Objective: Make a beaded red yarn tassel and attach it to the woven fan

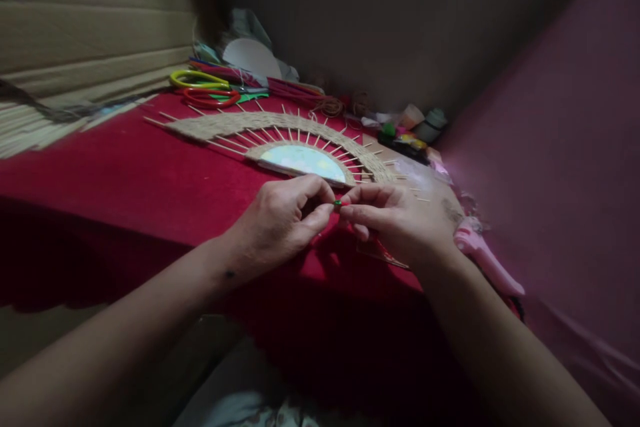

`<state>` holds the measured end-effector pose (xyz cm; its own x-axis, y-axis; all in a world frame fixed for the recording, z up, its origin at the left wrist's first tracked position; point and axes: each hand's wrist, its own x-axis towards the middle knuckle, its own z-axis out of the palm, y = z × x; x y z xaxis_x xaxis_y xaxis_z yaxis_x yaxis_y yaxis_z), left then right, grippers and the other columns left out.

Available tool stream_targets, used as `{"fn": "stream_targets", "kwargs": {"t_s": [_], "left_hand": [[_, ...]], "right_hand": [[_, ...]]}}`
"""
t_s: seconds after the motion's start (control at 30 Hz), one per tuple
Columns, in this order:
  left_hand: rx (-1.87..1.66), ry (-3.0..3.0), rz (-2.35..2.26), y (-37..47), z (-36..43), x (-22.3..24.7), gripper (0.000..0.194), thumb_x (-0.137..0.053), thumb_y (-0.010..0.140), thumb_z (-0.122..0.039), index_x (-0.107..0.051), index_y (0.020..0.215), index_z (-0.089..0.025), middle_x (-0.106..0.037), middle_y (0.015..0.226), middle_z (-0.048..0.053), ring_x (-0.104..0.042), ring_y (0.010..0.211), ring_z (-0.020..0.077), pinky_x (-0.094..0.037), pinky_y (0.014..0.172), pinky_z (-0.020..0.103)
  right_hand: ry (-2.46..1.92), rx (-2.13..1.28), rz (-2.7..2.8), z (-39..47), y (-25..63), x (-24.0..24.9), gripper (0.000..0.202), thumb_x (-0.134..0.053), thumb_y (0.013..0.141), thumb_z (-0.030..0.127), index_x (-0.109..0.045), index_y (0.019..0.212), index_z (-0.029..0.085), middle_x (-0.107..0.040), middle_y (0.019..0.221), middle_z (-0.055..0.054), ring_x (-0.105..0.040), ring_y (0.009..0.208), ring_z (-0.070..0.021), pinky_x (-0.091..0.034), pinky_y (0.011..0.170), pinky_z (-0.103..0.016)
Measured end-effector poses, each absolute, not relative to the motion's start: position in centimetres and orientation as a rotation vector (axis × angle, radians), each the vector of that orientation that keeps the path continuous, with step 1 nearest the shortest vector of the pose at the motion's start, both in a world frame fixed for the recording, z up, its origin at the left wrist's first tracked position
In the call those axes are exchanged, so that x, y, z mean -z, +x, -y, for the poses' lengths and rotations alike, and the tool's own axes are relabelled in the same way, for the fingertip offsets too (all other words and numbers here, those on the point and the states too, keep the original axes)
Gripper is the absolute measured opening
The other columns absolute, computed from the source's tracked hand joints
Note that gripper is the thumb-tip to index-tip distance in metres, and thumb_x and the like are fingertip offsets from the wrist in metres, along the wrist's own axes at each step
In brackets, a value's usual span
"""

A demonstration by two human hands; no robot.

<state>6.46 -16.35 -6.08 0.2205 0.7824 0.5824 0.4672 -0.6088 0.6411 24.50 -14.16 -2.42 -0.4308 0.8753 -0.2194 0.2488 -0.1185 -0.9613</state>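
Observation:
Just above the near edge of the table, both of my hands meet fingertip to fingertip. My left hand (293, 213) pinches one end of a small green-and-red piece (338, 203), too small to name exactly. My right hand (395, 213) is closed on the piece's other end, its lower fingers curled. Directly beyond them lies a half-round fan-shaped frame (300, 123) of thin sticks, with a woven twine band and a pale half-disc (303, 161) at its base. A thin red strand (387, 253) shows below my right hand.
Yellow-handled scissors (200, 79) and red-handled scissors (210, 97) lie at the back left. A pink glue gun (487, 257) is at the right edge. Small containers (431, 125) stand at the back right, and cardboard (95, 33) rises on the left. Red cloth (115, 167) covers the table.

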Motion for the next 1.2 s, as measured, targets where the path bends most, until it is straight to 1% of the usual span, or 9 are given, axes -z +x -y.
{"fn": "stream_targets", "kwargs": {"t_s": [0.1,0.23,0.43,0.57,0.8,0.9,1.03,1.2], "left_hand": [[-1.338,2.197,-1.164,6.4,16.3,6.1,0.008,-0.056,0.082,-0.013,-0.063,0.079,-0.014,-0.061,0.063,-0.004,-0.051,0.052,0.0066,-0.039,0.052,0.019],[-1.345,2.226,-1.155,6.5,16.3,6.1,0.009,-0.055,0.082,-0.012,-0.063,0.078,-0.014,-0.061,0.064,-0.003,-0.051,0.053,0.0066,-0.039,0.051,0.019],[-1.303,2.255,-1.173,6.5,16.4,6.0,0.010,-0.055,0.082,-0.013,-0.064,0.080,-0.015,-0.064,0.067,-0.002,-0.054,0.057,0.0080,-0.041,0.055,0.020],[-1.262,2.249,-1.196,6.5,16.4,5.9,0.010,-0.053,0.083,-0.015,-0.063,0.080,-0.016,-0.065,0.070,-0.001,-0.055,0.058,0.0087,-0.041,0.056,0.021],[-1.218,2.207,-1.223,6.5,16.5,5.8,0.011,-0.053,0.083,-0.017,-0.064,0.081,-0.016,-0.066,0.071,0.000,-0.055,0.060,0.0096,-0.042,0.058,0.022],[-1.180,2.093,-1.245,6.5,16.5,5.8,0.012,-0.053,0.084,-0.019,-0.064,0.081,-0.016,-0.065,0.067,0.000,-0.055,0.057,0.0096,-0.041,0.055,0.021],[-1.120,1.890,-1.254,6.5,16.7,5.5,0.012,-0.055,0.085,-0.023,-0.064,0.081,-0.016,-0.059,0.054,-0.003,-0.051,0.047,0.0088,-0.038,0.045,0.020],[-1.093,1.650,-1.217,6.8,16.7,4.9,0.008,-0.057,0.084,-0.023,-0.060,0.080,-0.017,-0.054,0.047,-0.005,-0.047,0.039,0.0076,-0.035,0.036,0.018]], "right_hand": [[-1.227,-1.609,1.589,14.1,24.7,2.7,0.017,-0.073,0.074,0.032,-0.064,0.073,0.017,-0.051,0.047,0.005,-0.039,0.038,-0.0047,-0.028,0.038,-0.018],[-1.173,-1.647,1.527,14.1,24.6,2.9,0.017,-0.075,0.073,0.029,-0.064,0.076,0.017,-0.053,0.053,0.005,-0.042,0.042,-0.0044,-0.030,0.040,-0.017],[-1.117,-1.735,1.453,14.0,24.7,3.4,0.018,-0.076,0.073,0.028,-0.062,0.076,0.017,-0.059,0.059,0.003,-0.042,0.044,-0.0038,-0.028,0.040,-0.016],[-1.122,-1.767,1.450,13.9,24.8,3.4,0.017,-0.075,0.073,0.028,-0.062,0.074,0.016,-0.060,0.059,0.002,-0.041,0.044,-0.0041,-0.026,0.041,-0.017],[-1.147,-1.764,1.470,13.6,24.6,2.5,0.012,-0.073,0.069,0.022,-0.062,0.067,0.016,-0.060,0.055,0.001,-0.041,0.044,-0.0053,-0.028,0.041,-0.018],[-1.137,-1.792,1.461,13.3,24.4,2.5,0.013,-0.072,0.069,0.021,-0.061,0.066,0.016,-0.060,0.053,0.001,-0.040,0.043,-0.0051,-0.026,0.040,-0.018],[-1.086,-1.863,1.407,12.9,24.2,3.1,0.014,-0.072,0.067,0.022,-0.060,0.065,0.016,-0.059,0.052,0.002,-0.034,0.039,-0.0036,-0.018,0.036,-0.017],[-1.011,-1.846,1.370,12.6,24.1,4.1,0.014,-0.073,0.065,0.021,-0.060,0.065,0.016,-0.059,0.050,0.003,-0.035,0.038,-0.0034,-0.019,0.036,-0.018]]}}
